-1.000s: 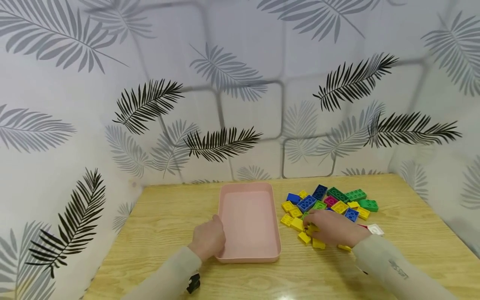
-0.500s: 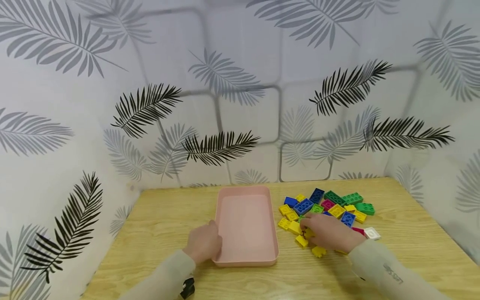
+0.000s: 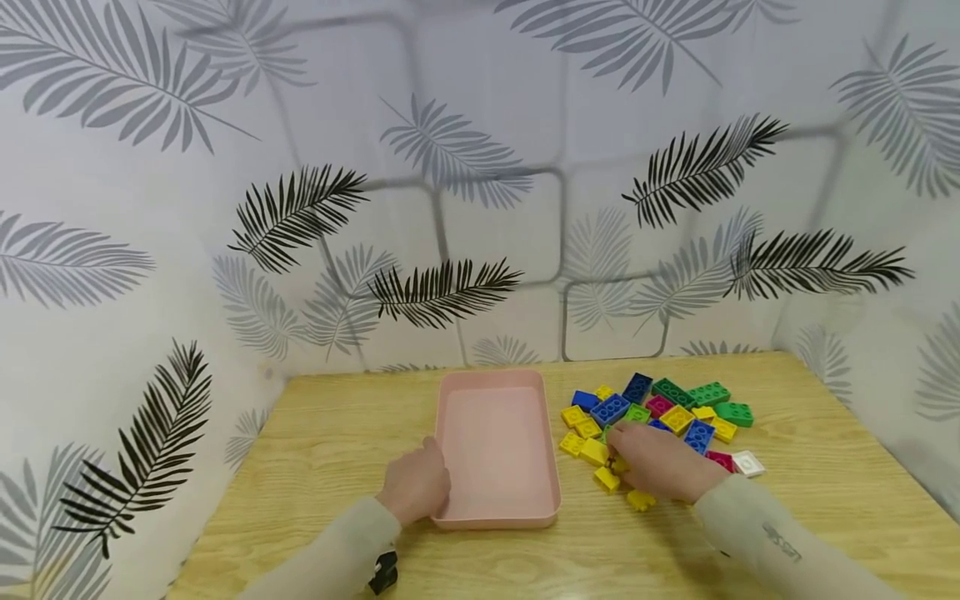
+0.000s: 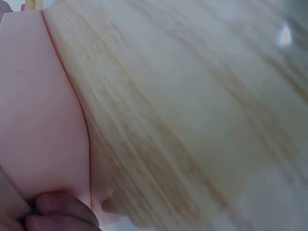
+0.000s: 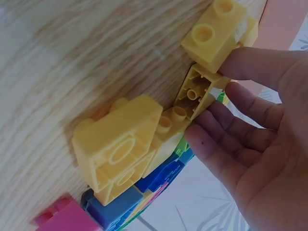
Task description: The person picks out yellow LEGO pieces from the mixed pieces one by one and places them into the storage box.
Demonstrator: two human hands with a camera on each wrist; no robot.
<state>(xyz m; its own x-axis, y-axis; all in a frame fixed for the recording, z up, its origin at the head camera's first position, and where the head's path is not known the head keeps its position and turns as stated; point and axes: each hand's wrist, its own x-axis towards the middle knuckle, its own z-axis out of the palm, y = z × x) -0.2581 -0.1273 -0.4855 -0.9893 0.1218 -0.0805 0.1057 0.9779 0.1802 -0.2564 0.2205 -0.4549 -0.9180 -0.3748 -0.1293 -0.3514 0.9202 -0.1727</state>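
Observation:
At the left side of the pink tray [image 3: 495, 523], my left hand [image 3: 416, 483] grips the rim. In the left wrist view its curled fingers [image 4: 62, 207] lie against the tray's edge. My right hand [image 3: 663, 462] reaches down into the near-left part of a pile of toy building bricks. Its thumb and fingers pinch a yellow brick [image 5: 195, 91], whose hollow underside shows in the right wrist view. Right at the thumb tip is another yellow brick [image 5: 216, 36] with round studs. A larger yellow brick [image 5: 120, 149] lies tilted beside the fingers.
Several blue, green, yellow and red bricks spread behind the right hand, among them a dark blue brick [image 3: 637, 388] and a green brick [image 3: 733, 413]. A white piece [image 3: 747, 463] lies by the right wrist. A leaf-patterned wall covering [image 3: 480, 208] rises behind the wooden table [image 3: 352, 417].
The right hand stays at the yellow bricks, its wrist shifted slightly, with more of the red brick showing beside it. The left hand keeps its hold on the tray. The head view has tilted slightly.

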